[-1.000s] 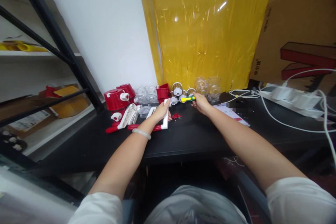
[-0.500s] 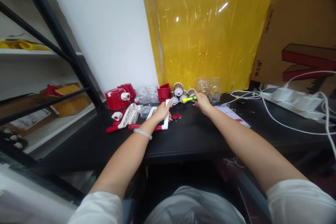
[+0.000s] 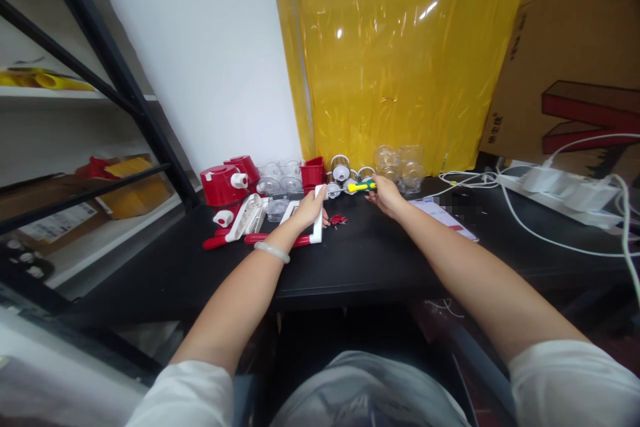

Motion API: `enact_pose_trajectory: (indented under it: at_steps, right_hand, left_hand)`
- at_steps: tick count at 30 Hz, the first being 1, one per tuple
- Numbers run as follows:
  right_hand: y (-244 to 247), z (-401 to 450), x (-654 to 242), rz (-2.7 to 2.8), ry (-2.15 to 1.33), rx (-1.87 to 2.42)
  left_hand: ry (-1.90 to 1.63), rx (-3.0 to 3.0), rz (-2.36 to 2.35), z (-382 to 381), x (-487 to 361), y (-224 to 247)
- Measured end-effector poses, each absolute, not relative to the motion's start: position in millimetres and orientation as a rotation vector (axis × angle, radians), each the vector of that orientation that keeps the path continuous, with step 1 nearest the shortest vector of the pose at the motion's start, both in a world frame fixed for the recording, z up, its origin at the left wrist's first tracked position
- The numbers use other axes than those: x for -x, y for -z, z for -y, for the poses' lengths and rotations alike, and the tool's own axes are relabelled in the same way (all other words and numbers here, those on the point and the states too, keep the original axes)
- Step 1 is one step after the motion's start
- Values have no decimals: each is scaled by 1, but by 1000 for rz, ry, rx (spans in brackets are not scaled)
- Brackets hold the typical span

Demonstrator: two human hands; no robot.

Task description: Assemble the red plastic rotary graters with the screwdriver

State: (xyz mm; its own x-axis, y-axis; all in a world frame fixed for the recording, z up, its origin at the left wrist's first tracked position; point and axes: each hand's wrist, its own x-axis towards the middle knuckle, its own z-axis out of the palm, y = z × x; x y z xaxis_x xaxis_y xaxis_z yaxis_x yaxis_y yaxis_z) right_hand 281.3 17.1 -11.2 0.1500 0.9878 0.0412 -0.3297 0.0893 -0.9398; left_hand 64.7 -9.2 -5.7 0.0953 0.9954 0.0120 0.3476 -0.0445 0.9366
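My left hand (image 3: 311, 208) is closed around a white plastic frame (image 3: 318, 230) with a red handle, holding it on the black table. Pinched in my right hand (image 3: 385, 195) is a screwdriver (image 3: 361, 186) with a yellow and green handle. Its shaft points left, at the upper end of the white frame; whether the tip touches a screw is too small to tell. Just right of the frame lies a small pile of red pieces (image 3: 339, 219). To the left rest a white part with a red handle (image 3: 245, 219) and a red housing (image 3: 220, 185).
Metal and clear cylinders (image 3: 341, 168), a red hopper-like part (image 3: 313, 173) and clear plastic cups (image 3: 400, 163) line the back of the table. A phone (image 3: 443, 219) lies by my right forearm. White cables and a power strip (image 3: 560, 197) occupy the right; a shelf rack (image 3: 125, 100) stands left.
Both hands keep nearly the same place, the screwdriver still held level against the frame. The view has shifted very slightly.
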Motion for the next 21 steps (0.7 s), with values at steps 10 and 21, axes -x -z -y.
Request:
enact_pose_trajectory:
  at_steps: [10, 21]
  right_hand:
    - [6, -16, -280, 900, -1140, 950]
    - [6, -17, -280, 943, -1134, 816]
  left_hand:
    - [-974, -1514, -1389, 14, -66, 1]
    - [-982, -1505, -1383, 11, -65, 2]
